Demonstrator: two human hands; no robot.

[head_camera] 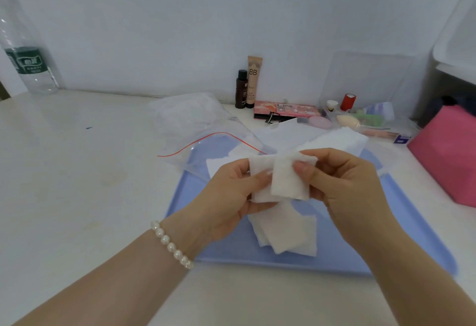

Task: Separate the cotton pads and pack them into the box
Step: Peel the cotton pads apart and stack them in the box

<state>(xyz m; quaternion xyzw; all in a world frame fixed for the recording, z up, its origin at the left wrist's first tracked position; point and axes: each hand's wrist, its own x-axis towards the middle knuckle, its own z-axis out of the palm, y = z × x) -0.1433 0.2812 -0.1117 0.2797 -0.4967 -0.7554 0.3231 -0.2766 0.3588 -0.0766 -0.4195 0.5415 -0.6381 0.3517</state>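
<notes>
1. Left hand (233, 191), pearl bracelet (171, 244) at the wrist, fingers curled, pinching one cotton pad (260, 181) above the blue tray (231, 248).
2. Right hand (342, 184), thumb and fingers pinching a second pad (289, 180), overlapping the first in front.
3. Loose pile of pads (286, 233) lying on the tray just below both hands.
4. Clear zip bag (198, 124) with red seal on the worktop (77, 171), partly over the tray's far left corner.
5. Clear box (371, 109) of cosmetics at far right, near a pink box (448, 155).
</notes>
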